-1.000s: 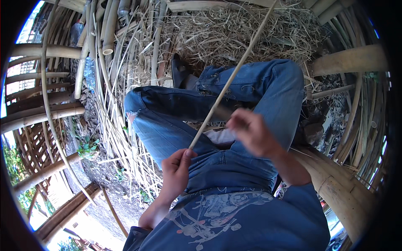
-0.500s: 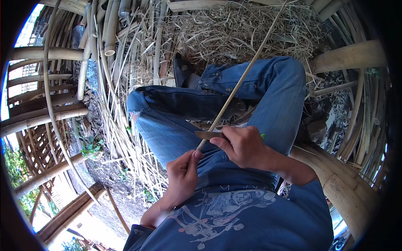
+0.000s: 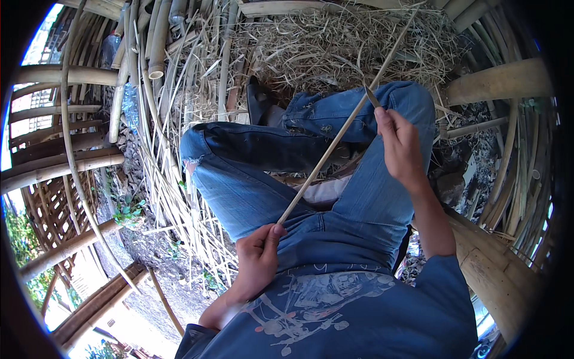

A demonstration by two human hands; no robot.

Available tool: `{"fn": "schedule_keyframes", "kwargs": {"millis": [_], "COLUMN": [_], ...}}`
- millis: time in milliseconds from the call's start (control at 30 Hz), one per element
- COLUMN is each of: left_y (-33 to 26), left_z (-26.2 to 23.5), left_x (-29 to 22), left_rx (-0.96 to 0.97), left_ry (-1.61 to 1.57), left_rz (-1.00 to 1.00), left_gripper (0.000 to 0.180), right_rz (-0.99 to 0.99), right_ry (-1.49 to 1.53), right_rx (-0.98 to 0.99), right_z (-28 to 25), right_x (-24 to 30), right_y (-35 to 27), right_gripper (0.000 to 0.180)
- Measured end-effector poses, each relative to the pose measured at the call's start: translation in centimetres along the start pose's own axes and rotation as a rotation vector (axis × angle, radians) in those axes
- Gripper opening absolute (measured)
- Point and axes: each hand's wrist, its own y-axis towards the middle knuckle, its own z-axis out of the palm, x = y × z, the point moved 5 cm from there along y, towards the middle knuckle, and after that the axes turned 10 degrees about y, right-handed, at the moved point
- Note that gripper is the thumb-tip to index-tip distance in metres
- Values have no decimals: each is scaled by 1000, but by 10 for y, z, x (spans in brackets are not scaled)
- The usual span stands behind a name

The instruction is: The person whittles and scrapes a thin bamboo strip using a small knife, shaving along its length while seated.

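Observation:
A long, thin bamboo strip runs slantwise from my lap up to the shavings at the far right. My left hand is closed on its near end, thumb on top, just above my shirt. In my right hand, above my right thigh, the fingers wrap round a knife. The blade of the knife points up and to the left and lies against the strip well along its length; its handle is mostly hidden in my fist.
A heap of pale shavings lies beyond my crossed legs. Loose split strips cover the ground to the left, near a bamboo pole frame. Thick bamboo poles and a large bamboo trunk stand at the right.
My right hand has moved the knife away from me, up and right along the strip, from near my left hand to beyond my right thigh. My left hand has shifted only slightly.

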Motion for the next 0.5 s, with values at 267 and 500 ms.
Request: {"fn": "schedule_keyframes", "kwargs": {"millis": [267, 500], "left_y": [11, 8], "left_z": [5, 2], "left_x": [-4, -16], "left_rx": [72, 111], "left_ry": [-201, -210], "left_rz": [-85, -84], "left_gripper": [34, 34], "right_rz": [-550, -694], "right_ry": [-89, -325], "right_rx": [306, 236], "right_z": [81, 76], "right_x": [41, 44], "right_y": [-82, -78], "right_gripper": [40, 39]}}
